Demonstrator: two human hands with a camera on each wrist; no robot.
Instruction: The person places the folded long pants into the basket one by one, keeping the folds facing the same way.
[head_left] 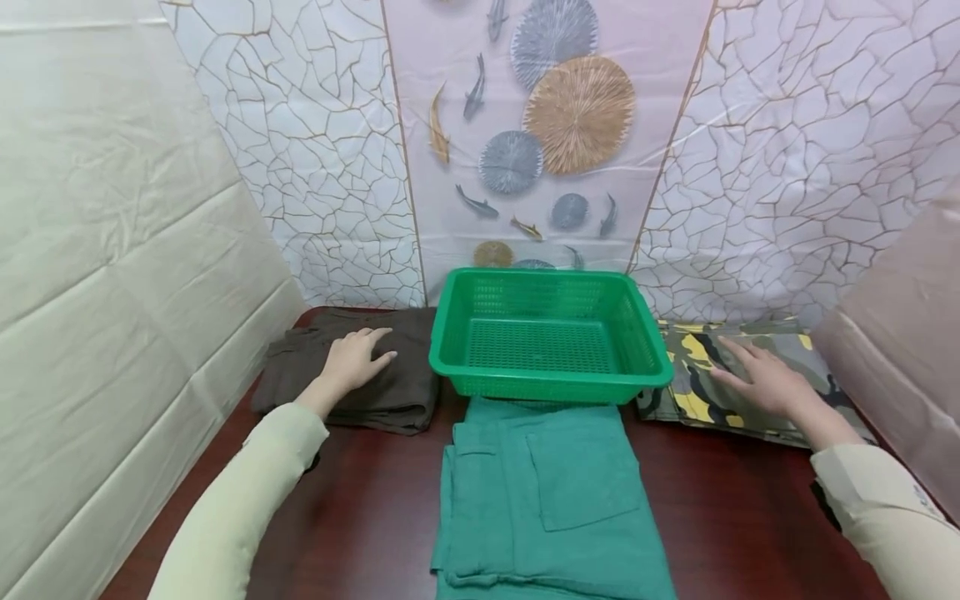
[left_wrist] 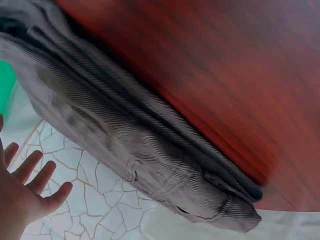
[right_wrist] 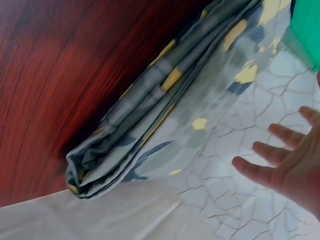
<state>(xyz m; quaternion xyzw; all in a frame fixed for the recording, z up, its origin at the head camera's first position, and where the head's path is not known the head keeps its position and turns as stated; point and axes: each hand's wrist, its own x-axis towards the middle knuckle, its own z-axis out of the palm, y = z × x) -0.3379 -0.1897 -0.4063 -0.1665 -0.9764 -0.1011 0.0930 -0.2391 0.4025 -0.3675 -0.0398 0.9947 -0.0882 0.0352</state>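
My left hand (head_left: 352, 360) is over the folded dark brown cloth (head_left: 408, 375) at the left, fingers spread and nothing held. In the left wrist view that same hand (left_wrist: 27, 190) shows apart from the layered brown folds (left_wrist: 135, 135). On the other side my right hand (head_left: 768, 382) hovers above folded camouflage cloth (head_left: 693, 396) in grey, black and yellow, its fingers extended. The right wrist view has this hand (right_wrist: 290, 160) clear of the camouflage stack (right_wrist: 165, 120). Folded green trousers (head_left: 540, 500) lie between my arms, nearest to me.
A green plastic basket (head_left: 551, 387) with nothing in it stands at the back middle, between the two side stacks. The reddish-brown table (head_left: 360, 508) runs up to a patterned backdrop (head_left: 337, 167), with pale cloth walls (head_left: 112, 267) at both sides.
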